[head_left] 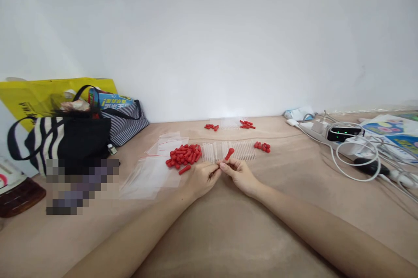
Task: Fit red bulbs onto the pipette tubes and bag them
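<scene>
Red bulb (pixel 230 153) sticks up from the right hand (pixel 241 176), whose fingers clamp its narrow end. The left hand (pixel 205 178) meets them, fingers together; whether these grip anything, I cannot tell. Clear tubes (pixel 247 151) lie beyond, beside a red pile (pixel 185 155).

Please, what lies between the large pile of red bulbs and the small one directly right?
Thin, clear tubes, partly behind a held red bulb (head view).

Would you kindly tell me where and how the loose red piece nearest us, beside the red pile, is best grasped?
Probably pinch the loose red piece across its slim middle from the near side: it lies lengthwise, with the red pile behind it.
</scene>
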`<state>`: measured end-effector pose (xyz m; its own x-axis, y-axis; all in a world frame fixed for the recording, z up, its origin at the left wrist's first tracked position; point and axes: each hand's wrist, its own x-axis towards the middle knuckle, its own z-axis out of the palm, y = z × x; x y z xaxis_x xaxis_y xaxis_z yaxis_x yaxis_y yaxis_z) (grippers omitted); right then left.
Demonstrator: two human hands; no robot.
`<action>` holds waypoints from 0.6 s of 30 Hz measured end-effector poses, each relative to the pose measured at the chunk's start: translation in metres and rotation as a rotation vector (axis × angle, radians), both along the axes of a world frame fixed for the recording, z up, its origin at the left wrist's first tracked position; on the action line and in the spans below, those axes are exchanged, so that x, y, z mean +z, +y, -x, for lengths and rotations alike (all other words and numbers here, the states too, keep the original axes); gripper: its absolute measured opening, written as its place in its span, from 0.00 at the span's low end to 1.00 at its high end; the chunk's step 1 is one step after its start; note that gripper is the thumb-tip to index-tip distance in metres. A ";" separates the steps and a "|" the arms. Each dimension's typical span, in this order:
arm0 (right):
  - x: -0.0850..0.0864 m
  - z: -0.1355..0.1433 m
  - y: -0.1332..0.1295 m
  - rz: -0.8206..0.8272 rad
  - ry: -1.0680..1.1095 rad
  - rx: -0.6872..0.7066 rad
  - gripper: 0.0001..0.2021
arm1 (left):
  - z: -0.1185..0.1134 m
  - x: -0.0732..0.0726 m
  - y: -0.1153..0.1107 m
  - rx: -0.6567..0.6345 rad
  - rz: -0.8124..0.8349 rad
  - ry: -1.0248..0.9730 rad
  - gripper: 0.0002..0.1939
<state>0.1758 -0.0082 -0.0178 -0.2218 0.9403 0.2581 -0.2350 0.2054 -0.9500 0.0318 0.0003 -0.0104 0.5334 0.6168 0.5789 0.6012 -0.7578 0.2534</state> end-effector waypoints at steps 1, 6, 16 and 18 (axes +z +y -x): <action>-0.001 -0.002 0.003 -0.017 -0.034 -0.035 0.13 | 0.000 0.001 0.000 0.006 0.003 -0.003 0.15; 0.004 -0.044 0.033 -0.137 -0.414 -0.425 0.18 | 0.011 0.006 -0.002 0.114 -0.047 -0.003 0.09; -0.002 -0.115 0.061 -0.059 -1.213 -0.799 0.13 | 0.043 0.015 -0.005 0.481 -0.075 0.351 0.07; -0.004 -0.115 0.061 -0.040 -1.270 -0.811 0.14 | 0.045 0.017 -0.007 0.502 -0.064 0.410 0.07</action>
